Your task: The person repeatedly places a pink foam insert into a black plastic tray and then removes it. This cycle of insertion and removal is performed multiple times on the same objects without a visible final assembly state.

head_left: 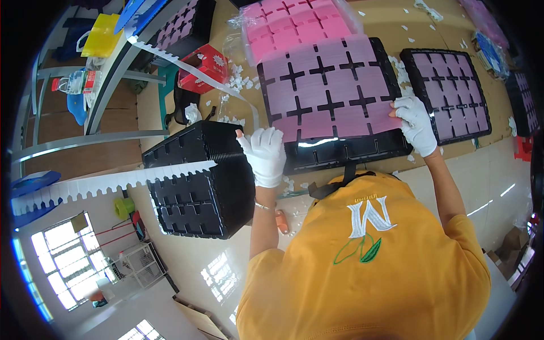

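In front of me lies a black plastic tray (348, 152) with a pink sheet (311, 89) over it, pierced by rows of cross-shaped cutouts. My right hand (417, 123), in a white glove with bare fingertips, pinches the sheet's right edge near the tray rim. My left hand (265, 156), gloved too, is raised by the tray's near left corner, thumb apart from the fingers; nothing shows in it. Beside it stands a stack of black trays (198, 195). A pale strip (198, 73) runs down from the upper left, its end just above my left hand.
Behind is a bagged stack of pink sheets (294, 25). Another filled tray (450, 93) lies at right. A red box (203, 68) and white scraps (241, 79) are at left. A toothed white strip (113, 181) juts in over the tray stack.
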Demonstrator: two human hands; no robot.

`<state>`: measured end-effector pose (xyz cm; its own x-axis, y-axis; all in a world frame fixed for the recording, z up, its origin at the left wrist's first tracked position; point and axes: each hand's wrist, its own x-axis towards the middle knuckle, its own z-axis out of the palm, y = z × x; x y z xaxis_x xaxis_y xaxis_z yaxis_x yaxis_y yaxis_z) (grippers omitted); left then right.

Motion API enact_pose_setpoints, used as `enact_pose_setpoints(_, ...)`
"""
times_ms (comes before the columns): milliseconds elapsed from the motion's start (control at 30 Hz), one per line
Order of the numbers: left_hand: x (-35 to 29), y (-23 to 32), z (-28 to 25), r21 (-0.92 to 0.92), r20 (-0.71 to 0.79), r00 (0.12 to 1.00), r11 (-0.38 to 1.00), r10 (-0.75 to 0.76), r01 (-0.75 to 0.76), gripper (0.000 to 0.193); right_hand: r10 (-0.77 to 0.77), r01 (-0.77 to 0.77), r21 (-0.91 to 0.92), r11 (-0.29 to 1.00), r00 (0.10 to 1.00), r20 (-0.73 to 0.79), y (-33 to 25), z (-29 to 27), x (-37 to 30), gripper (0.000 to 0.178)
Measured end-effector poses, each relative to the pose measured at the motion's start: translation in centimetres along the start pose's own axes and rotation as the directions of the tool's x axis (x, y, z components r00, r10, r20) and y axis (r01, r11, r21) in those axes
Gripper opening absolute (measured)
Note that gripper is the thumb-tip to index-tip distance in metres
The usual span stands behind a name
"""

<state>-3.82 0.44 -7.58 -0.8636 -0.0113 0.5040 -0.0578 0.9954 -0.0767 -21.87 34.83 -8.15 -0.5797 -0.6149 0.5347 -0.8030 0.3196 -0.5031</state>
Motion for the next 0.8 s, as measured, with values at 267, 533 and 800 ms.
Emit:
enact_pose_setpoints(267,-2.4,1.9,-1.2,-0.009,0.053,0.999,1.0,-0.007,0.008,0.014,-0.041,0.041,-0.024,0.999,0.999,0.005,-1.2,-0.2,-2.7,0.027)
enact_pose_setpoints(533,-3.7,2.9,-1.0,-0.02,0.077,0.997,1.0,0.018,-0.017,0.016,-0.025,0.027,-0.102,0.994,0.999,0.023,-0.9,-0.4,-3.7,0.024)
enact_pose_setpoints(800,-4.5,3.3,-1.4,0.012,0.165,0.986,1.0,-0.003,0.001,0.019,-0.068,0.081,-0.172,0.982,0.995,0.079,-1.0,-0.9,-4.0,0.028)
